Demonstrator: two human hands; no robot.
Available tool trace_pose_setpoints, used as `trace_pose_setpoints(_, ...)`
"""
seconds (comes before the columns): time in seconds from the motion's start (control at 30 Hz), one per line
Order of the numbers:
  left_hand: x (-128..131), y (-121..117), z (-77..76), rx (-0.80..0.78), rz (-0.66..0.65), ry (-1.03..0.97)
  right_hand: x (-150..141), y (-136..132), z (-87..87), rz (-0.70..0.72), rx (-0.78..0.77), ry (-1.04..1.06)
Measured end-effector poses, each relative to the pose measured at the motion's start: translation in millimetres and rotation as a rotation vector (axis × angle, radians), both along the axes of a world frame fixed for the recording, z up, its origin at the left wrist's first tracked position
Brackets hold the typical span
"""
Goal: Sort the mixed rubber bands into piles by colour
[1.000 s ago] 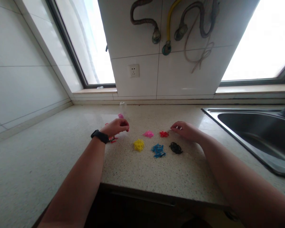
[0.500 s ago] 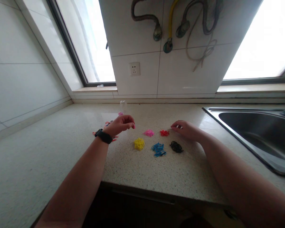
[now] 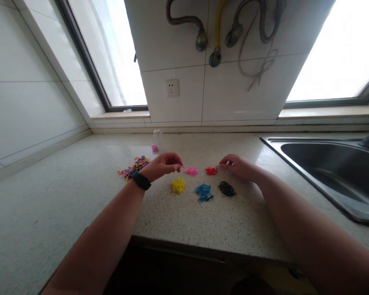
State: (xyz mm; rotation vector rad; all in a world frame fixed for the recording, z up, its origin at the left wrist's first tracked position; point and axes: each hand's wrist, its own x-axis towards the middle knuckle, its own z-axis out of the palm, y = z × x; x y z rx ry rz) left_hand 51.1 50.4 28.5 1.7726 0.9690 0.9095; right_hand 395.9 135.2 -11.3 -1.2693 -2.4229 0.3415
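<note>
My left hand (image 3: 166, 165), with a black watch on its wrist, pinches a small pink rubber band (image 3: 182, 167) at the left edge of a pink pile of bands (image 3: 191, 171). My right hand (image 3: 235, 166) lies on the counter just right of a red pile (image 3: 211, 171). Its fingers are curled with the tips together, and whatever they may hold is too small to make out. Nearer to me are a yellow pile (image 3: 178, 185), a blue pile (image 3: 204, 192) and a black pile (image 3: 226, 189). A mixed multicoloured heap (image 3: 134, 167) is partly behind my left hand and wrist.
A clear cup-like container (image 3: 158, 138) stands towards the wall, with a pink object (image 3: 154, 148) beside it. On the right a steel sink (image 3: 270, 144) is set into the speckled counter (image 3: 178, 221). Hoses (image 3: 187, 19) and a socket (image 3: 172, 88) are on the wall.
My left hand has moved right and slightly down, bringing the pink band to the pink pile. More of the mixed heap shows now. My right hand has kept its place.
</note>
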Motion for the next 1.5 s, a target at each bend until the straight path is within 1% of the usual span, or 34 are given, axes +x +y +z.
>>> trace_pose_setpoints(0.17, 1, -1, -0.1, -0.008, -0.003, -0.025, -1, -1, 1.2, 0.019, 0.001, -0.004)
trace_pose_setpoints(0.3, 2, -1, -0.4, 0.009, -0.036, -0.051, -1, -1, 1.2, 0.016, 0.003, -0.015)
trace_pose_setpoints(0.43, 3, -1, -1.2, 0.033, -0.079, -0.074, 0, 0, -1.1, 0.011, 0.007, -0.019)
trace_pose_setpoints(0.5, 3, 0, -2.6, 0.055, -0.079, -0.059, 0, 2, -3.3, 0.006, 0.009, -0.017)
trace_pose_setpoints(0.6, 5, 4, -7.6, 0.122, -0.012, 0.011, 0, 5, -6.6, 0.019, 0.019, -0.020)
trace_pose_setpoints(0.77, 11, 15, -23.9, 0.279, 0.177, 0.262, 1, 7, -8.8, 0.037, 0.039, -0.035)
trace_pose_setpoints(0.93, 15, 24, -37.2, 0.339, 0.245, 0.435, -1, 6, -7.5, 0.034, 0.041, -0.044)
trace_pose_setpoints(1.13, 12, 29, -42.0, 0.405, 0.231, 0.523, -2, 3, -6.8, 0.039, 0.047, -0.033)
trace_pose_setpoints(1.5, 9, 29, -40.0, 0.389, 0.166, 0.563, -3, 1, -3.1, 0.031, 0.040, -0.057)
